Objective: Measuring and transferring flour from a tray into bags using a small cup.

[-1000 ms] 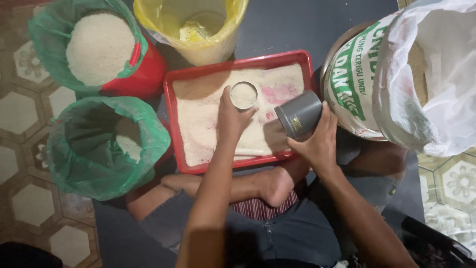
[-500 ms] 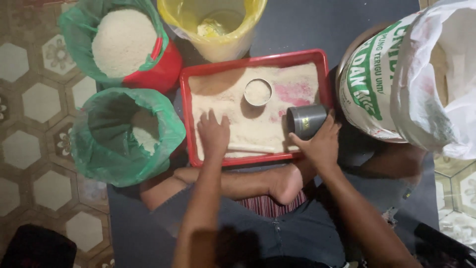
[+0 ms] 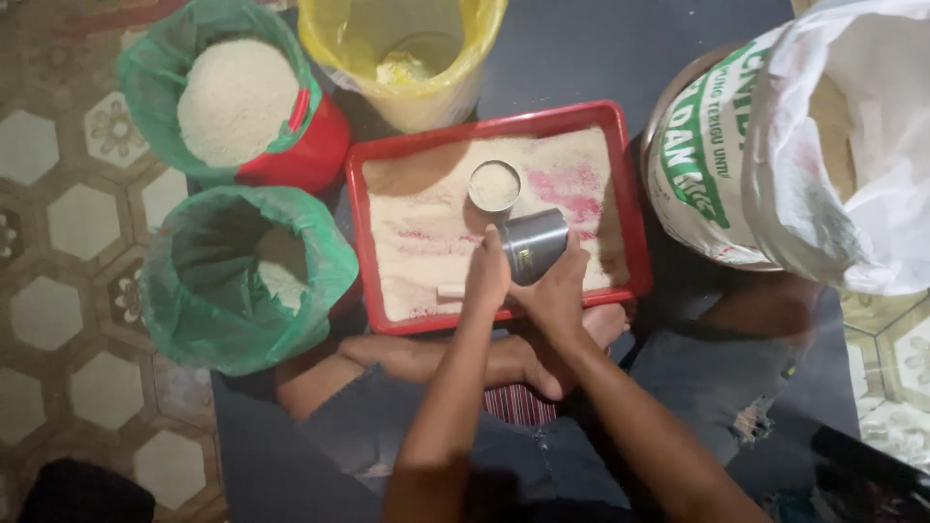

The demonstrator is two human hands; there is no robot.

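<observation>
Partly hidden: metal cup (image 3: 534, 244) base behind right hand (image 3: 560, 295).

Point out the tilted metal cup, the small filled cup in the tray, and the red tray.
tilted metal cup (image 3: 534, 246), head view, on its grey side wall.
small filled cup (image 3: 494, 185), head view, on the flour at its top.
red tray (image 3: 355, 225), head view, on its left rim.

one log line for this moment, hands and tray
left hand: touching metal cup | right hand: gripping metal cup, tilted over red tray | small filled cup: upright in tray
</observation>
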